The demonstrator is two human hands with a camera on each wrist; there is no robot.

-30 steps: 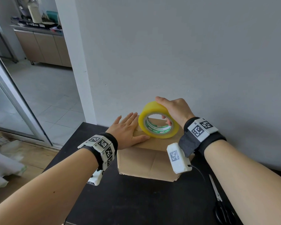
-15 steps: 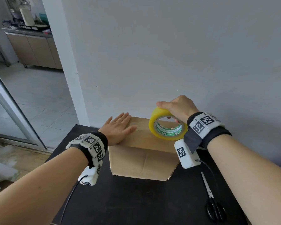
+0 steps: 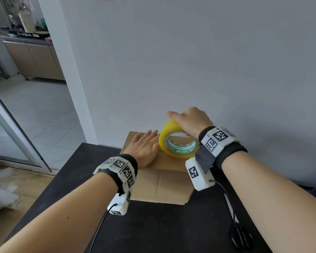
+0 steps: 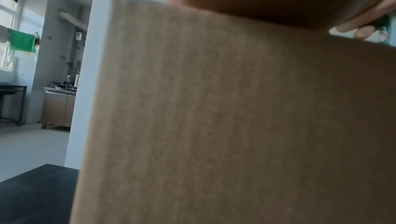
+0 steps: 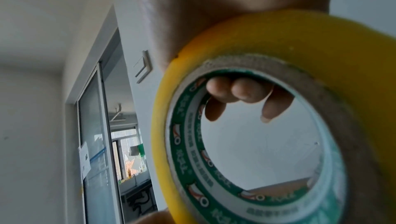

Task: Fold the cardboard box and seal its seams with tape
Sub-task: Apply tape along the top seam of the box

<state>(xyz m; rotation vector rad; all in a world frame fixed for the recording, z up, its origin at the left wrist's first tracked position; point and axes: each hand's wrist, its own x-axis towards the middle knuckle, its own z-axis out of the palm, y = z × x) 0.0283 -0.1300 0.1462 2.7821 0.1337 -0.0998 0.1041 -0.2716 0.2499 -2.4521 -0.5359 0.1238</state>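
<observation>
A brown cardboard box (image 3: 162, 181) stands folded on the black table (image 3: 171, 230), against the wall. My left hand (image 3: 144, 147) lies flat on its top with fingers straight, pressing the flaps down. My right hand (image 3: 188, 121) grips a yellow tape roll (image 3: 167, 137) with a green-printed core, held upright on the box top just right of the left hand. In the right wrist view the tape roll (image 5: 278, 44) fills the frame, with fingertips (image 5: 237, 92) curled through its core. The left wrist view shows mostly the box side (image 4: 235, 126).
Black-handled scissors (image 3: 239, 232) lie on the table near its right front, beside my right forearm. The grey wall (image 3: 190, 61) rises right behind the box. A doorway on the left opens onto a tiled floor (image 3: 35, 110) and cabinets.
The left hand has slid forward across the box top towards the wall. The tape roll has stayed upright in my right hand, now close beside the left fingers.
</observation>
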